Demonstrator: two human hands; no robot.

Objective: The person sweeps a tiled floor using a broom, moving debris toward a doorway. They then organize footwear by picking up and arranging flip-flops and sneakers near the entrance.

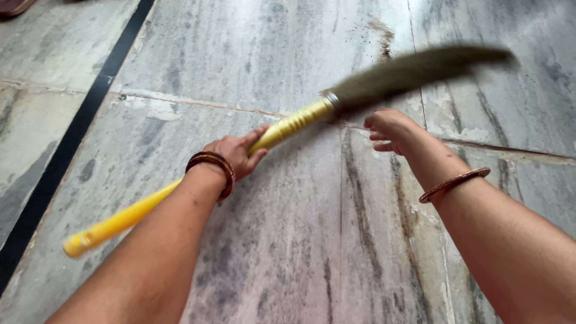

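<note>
Sweeping the grey marble floor (288,252).
Left hand (237,155) fingers (259,133) are wrapping the long yellow broom handle (180,192); right hand (390,129) is hanging free, fingers curled. The blurry brown bristles (414,71) are brushing near a dark dirt patch (384,36) still lying there.

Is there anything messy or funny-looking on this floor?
Yes. A patch of dark specks and dirt lies on the grey marble floor, near the top by a tile joint, just past the blurred brown bristles of the yellow-handled broom. The left hand holds the handle; the right hand is beside it, off the broom.
</note>
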